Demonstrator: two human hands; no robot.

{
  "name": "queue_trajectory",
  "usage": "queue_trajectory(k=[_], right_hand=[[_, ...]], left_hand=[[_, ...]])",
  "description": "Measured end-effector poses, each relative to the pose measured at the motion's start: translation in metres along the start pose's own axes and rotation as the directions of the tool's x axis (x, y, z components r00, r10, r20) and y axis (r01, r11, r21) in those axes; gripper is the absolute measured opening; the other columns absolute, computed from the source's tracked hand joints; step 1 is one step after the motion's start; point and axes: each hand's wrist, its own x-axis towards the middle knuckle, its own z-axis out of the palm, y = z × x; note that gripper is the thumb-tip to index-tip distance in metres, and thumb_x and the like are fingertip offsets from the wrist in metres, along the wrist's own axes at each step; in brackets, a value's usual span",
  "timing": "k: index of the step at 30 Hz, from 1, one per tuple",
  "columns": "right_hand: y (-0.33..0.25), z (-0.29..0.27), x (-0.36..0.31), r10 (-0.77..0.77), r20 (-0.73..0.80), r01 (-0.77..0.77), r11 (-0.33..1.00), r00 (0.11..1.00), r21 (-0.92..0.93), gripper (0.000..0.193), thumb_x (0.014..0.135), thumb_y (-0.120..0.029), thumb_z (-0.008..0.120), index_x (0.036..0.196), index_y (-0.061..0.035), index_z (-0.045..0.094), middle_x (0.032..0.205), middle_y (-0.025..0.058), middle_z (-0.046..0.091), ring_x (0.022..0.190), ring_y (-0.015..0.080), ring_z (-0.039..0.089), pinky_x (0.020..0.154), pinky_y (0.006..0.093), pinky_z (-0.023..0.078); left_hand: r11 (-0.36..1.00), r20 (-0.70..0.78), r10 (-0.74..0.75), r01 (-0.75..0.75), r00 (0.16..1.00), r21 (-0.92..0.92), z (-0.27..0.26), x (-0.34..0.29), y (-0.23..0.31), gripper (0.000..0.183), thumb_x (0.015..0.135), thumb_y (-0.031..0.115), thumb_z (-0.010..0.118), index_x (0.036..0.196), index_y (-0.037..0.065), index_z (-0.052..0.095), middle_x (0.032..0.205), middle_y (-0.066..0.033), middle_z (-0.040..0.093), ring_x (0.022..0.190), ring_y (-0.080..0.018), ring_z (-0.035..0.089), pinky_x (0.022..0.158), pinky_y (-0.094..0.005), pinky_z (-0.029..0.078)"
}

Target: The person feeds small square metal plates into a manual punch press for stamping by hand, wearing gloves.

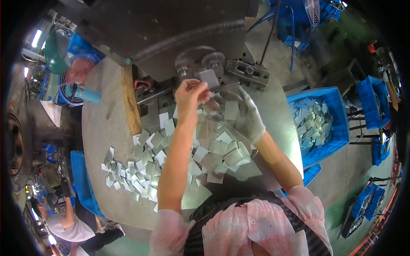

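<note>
- Head view: the blue bin point(337, 141) at right holds many metal squares point(314, 121).
- Bare left hand point(190, 94) pinches one metal plate point(209, 77) at the press.
- Gloved right hand point(247, 117) is blurred; grip unclear, over the loose pile point(171, 158) on the table point(98, 128).

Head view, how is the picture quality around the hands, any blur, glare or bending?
Head view: the gloved right hand is smeared by motion blur, the bare left hand sharper; glare whitens the square grey metal plates and the round steel table; the fisheye bends the blue plastic crate near the black rim.

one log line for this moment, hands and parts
left hand: holds metal square at press | right hand: gloved, over plate pile
</note>
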Motion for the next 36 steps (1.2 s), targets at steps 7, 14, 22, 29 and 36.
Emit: queue_trajectory(k=[7,14,22,29,36], right_hand=[[0.002,-0.009,0.020,-0.234,0.273,0.346,0.791,0.933,-0.505,0.049,0.081,-0.019,0.068,0.121,-0.0029,0.045,0.108,0.0018,0.063,0.103,0.0144,0.057,0.099,0.0285,0.040],[-0.008,-0.019,-0.003,0.022,0.068,-0.032,0.987,0.997,0.156,0.037,0.095,-0.030,0.045,0.120,-0.0032,0.047,0.112,0.0123,0.059,0.100,0.0238,0.059,0.088,0.0413,0.048],[-0.002,-0.026,-0.010,0.068,0.001,-0.067,0.990,0.998,0.123,0.040,0.097,-0.034,0.037,0.119,-0.0029,0.050,0.116,0.0148,0.058,0.100,0.0263,0.060,0.086,0.0445,0.048],[-0.002,-0.026,-0.009,0.073,0.039,-0.077,0.988,0.997,0.136,0.039,0.097,-0.032,0.038,0.119,-0.0024,0.050,0.114,0.0152,0.059,0.098,0.0260,0.061,0.087,0.0449,0.048],[-0.003,-0.022,-0.008,0.082,0.020,-0.084,0.986,0.996,0.145,0.038,0.097,-0.031,0.039,0.115,-0.0014,0.051,0.112,0.0156,0.059,0.096,0.0268,0.061,0.085,0.0455,0.049]], left_hand=[[0.120,0.597,0.171,-0.618,0.784,0.777,-0.059,-0.079,0.000,0.051,0.065,0.013,0.074,0.113,0.007,0.057,0.105,-0.0047,0.054,0.100,-0.0220,0.055,0.075,-0.0331,0.049],[0.055,0.612,0.152,-0.625,0.776,0.779,-0.056,-0.071,0.006,0.031,0.062,0.013,0.075,0.087,0.006,0.057,0.095,-0.0016,0.054,0.083,-0.0194,0.053,0.066,-0.0341,0.045],[0.994,0.040,0.040,-0.043,0.998,0.102,-0.031,-0.001,0.018,0.014,0.078,0.015,0.070,0.079,0.005,0.059,0.066,-0.0015,0.059,0.055,-0.0097,0.056,0.049,-0.0234,0.045],[0.974,-0.030,-0.111,0.103,0.993,-0.201,-0.004,0.023,-0.009,0.017,0.079,0.013,0.067,0.083,0.000,0.058,0.079,-0.0138,0.066,0.067,-0.0182,0.065,0.055,-0.0223,0.053],[0.963,-0.103,-0.117,0.087,0.988,-0.255,0.004,0.023,-0.014,0.015,0.079,0.011,0.067,0.085,0.000,0.059,0.078,-0.0125,0.066,0.066,-0.0180,0.065,0.055,-0.0223,0.052]])
